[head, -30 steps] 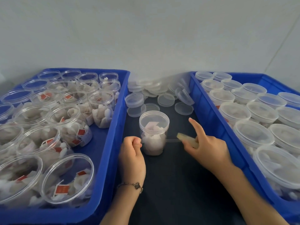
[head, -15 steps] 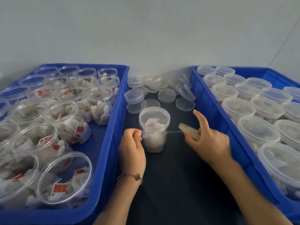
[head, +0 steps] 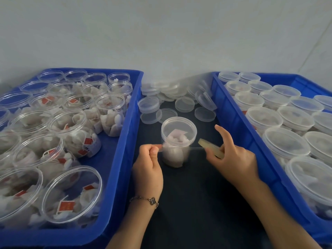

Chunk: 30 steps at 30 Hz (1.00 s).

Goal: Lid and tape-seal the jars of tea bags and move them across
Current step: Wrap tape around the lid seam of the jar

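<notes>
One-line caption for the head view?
Left hand and right hand stretch clear tape around a lidded clear plastic tea-bag jar between blue crates.

A dark bench (head: 197, 203) carries two blue crates: the left crate (head: 124, 159) and the right crate (head: 239, 126). Between them on the bench stands one lidded jar of tea bags (head: 177, 142), with loose clear lids (head: 172, 97) heaped and scattered behind it by the wall.

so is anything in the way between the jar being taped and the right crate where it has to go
Only the right crate's near wall, which the jar must be lifted over. The right hand holding the tape roll sits on that side too.
</notes>
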Available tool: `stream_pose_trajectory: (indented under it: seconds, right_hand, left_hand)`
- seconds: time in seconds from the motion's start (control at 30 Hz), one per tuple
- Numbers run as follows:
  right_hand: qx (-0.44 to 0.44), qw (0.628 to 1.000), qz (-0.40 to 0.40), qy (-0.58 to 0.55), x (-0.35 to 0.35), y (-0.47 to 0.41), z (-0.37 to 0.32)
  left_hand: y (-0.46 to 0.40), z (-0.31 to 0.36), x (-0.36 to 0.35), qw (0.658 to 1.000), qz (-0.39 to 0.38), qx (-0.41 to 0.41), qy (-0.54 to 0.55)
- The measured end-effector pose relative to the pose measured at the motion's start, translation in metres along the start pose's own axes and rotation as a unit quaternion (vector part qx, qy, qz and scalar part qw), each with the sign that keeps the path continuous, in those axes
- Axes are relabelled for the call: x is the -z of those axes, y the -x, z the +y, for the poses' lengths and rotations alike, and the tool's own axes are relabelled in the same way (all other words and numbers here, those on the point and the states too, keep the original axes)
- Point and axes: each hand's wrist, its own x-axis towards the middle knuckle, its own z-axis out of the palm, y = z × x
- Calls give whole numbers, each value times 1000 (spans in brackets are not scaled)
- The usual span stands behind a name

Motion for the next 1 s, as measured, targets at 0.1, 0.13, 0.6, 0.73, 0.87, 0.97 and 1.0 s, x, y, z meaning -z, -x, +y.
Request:
stream_pose_trajectory:
  seconds: [0.1,0.13,0.6,0.73,0.87,0.97,1.0]
  right_hand:
    - [24,1000,17,-11,1,1,2]
    - [39,999,23,-12,1,2,3]
    - [144,976,-163,27,2,-11,6]
    - [145,972,-181,22,0,-9,9]
    - [155,968,-195,23,1,-10,8]
    - [161,967,-199,14,3,-11,7]
    - [160,966,-202,14,3,-11,7]
  left_hand:
    - [1,3,1,1000,-8,-4,-4]
    - [1,3,1,1000,-10,-1,3]
    - [-10,3,10,991,-74,78,82]
    - [-9,5,12,989,-96,77,85]
    - [-10,4,14,984,-94,92,119]
    - [-10,4,15,984,-85,91,129]
    - [-10,4,14,984,-83,90,130]
